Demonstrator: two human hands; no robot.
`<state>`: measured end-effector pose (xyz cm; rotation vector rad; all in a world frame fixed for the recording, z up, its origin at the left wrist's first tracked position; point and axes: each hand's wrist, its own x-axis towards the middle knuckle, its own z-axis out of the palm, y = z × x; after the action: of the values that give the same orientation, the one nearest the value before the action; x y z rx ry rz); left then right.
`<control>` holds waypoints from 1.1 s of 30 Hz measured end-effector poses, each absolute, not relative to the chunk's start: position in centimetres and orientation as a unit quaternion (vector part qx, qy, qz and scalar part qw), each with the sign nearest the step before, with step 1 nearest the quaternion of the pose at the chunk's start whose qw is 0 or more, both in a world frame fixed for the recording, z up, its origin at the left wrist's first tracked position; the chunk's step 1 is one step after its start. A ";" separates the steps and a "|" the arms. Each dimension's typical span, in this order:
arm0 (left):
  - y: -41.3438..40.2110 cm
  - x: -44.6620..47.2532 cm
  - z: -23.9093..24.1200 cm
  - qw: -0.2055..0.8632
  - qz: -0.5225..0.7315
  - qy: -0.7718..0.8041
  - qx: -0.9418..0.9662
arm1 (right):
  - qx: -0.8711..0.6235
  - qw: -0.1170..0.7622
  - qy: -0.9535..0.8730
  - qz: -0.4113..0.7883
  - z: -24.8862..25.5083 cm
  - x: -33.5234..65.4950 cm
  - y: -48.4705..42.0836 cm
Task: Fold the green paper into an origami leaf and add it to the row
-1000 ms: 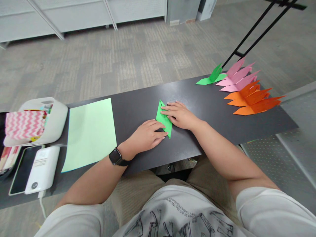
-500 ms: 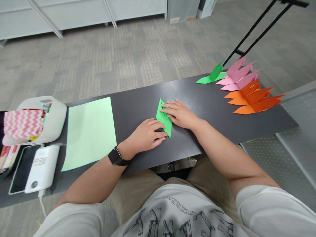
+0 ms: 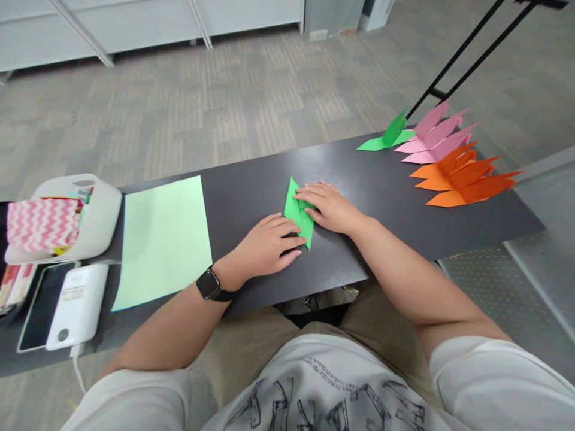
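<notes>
A folded green origami paper (image 3: 291,208), shaped like a narrow diamond with crease lines, lies on the dark table in front of me. My left hand (image 3: 273,244) rests over its lower left edge, fingers stretched out and fingertips touching the paper. From the right, my right hand (image 3: 330,206) reaches onto the upper part, its fingers extended and its thumb on the right side. Part of the paper is hidden beneath both sets of fingertips. A black smartwatch (image 3: 209,284) is on my left wrist.
Pale green paper sheets (image 3: 164,239) lie left of my hands. Farther left are a white basket (image 3: 105,218), a phone (image 3: 38,311) and a white power bank (image 3: 76,305) with a cable. Folded green (image 3: 386,139), pink (image 3: 433,137) and orange paper cranes (image 3: 462,185) stand at the right end.
My right fingertips have shifted slightly to the right, and a bit more of the green paper's upper part shows. My left hand has hardly moved.
</notes>
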<state>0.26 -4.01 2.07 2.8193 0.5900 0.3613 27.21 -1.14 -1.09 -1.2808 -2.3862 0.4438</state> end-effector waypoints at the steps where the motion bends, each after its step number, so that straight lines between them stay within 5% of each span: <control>1: -4.0 0.3 2.0 0.122 0.128 0.206 0.963 | -0.456 0.202 -0.852 0.159 -1.1 27.2 -1.1; 33: -3.4 0.3 1.0 0.135 0.132 0.266 0.945 | -0.455 0.210 -0.852 0.152 -1.0 27.2 -1.3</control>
<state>0.27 -3.41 0.97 2.7384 0.7701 0.3832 27.18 -1.32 -0.95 -1.2656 -2.3694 0.4234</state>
